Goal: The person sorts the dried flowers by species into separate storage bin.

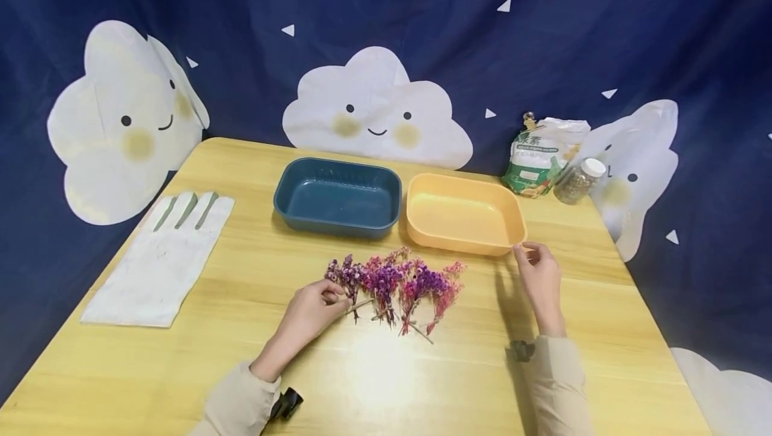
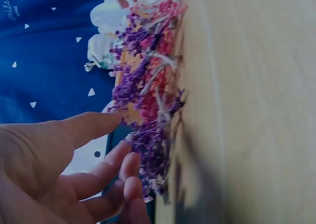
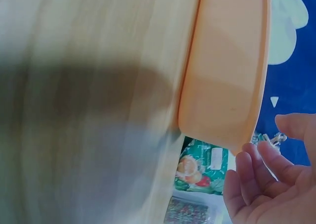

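Small tied bunches of dried flowers (image 1: 386,282), purple and pink, lie in a row on the table. At the left end of the row is my left hand (image 1: 313,309), beside the darkest purple bunch (image 2: 153,157). In the left wrist view its thumb and fingers are apart, with nothing pinched between them. My right hand (image 1: 539,278) is at the near right corner of a yellow-orange plastic bin (image 1: 464,243). Its fingertips (image 3: 247,152) meet or nearly meet the rim, the thumb standing away. Whether they actually touch, I cannot tell.
A dark blue bin (image 1: 338,225) stands left of the yellow-orange one. At the back right are a clipped green-and-white bag (image 1: 533,165) and a white-capped jar (image 1: 579,183). Several green-handled tools (image 1: 187,211) sit in a white cloth (image 1: 147,275) on the left.
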Tool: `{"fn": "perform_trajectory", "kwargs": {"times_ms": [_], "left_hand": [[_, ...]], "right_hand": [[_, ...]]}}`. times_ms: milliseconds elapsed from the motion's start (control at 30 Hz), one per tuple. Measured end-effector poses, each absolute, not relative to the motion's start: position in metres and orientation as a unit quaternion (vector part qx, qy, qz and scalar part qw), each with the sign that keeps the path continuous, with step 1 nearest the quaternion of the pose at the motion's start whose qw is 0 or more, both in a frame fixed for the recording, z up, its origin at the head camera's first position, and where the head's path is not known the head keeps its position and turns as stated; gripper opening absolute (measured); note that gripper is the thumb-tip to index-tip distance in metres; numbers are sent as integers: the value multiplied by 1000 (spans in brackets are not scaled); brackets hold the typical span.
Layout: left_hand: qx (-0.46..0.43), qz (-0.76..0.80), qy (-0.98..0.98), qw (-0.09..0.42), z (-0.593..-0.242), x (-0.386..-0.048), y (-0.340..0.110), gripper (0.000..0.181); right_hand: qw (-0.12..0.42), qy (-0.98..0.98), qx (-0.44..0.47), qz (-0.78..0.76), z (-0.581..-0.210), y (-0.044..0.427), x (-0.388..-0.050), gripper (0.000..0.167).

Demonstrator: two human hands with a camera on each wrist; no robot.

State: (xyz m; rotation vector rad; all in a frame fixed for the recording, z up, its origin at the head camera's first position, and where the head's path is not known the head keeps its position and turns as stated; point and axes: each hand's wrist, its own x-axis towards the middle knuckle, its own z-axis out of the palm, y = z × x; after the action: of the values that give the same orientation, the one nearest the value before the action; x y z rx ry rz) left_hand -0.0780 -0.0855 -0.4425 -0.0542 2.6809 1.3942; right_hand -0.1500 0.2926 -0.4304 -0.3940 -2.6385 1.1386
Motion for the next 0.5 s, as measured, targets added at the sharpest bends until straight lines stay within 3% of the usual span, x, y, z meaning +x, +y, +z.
{"fn": "perform_trajectory", "kwargs": {"times_ms": [267,500], "left_hand": [[6,381,922,63,-449,-80,-83,19],[4,334,940,66,-454,-83,-77,38]], "right_hand": [[99,-894,-171,402,-426,298,-156,48],[76,-887,-179,419,-429,302,-159,50]]}}
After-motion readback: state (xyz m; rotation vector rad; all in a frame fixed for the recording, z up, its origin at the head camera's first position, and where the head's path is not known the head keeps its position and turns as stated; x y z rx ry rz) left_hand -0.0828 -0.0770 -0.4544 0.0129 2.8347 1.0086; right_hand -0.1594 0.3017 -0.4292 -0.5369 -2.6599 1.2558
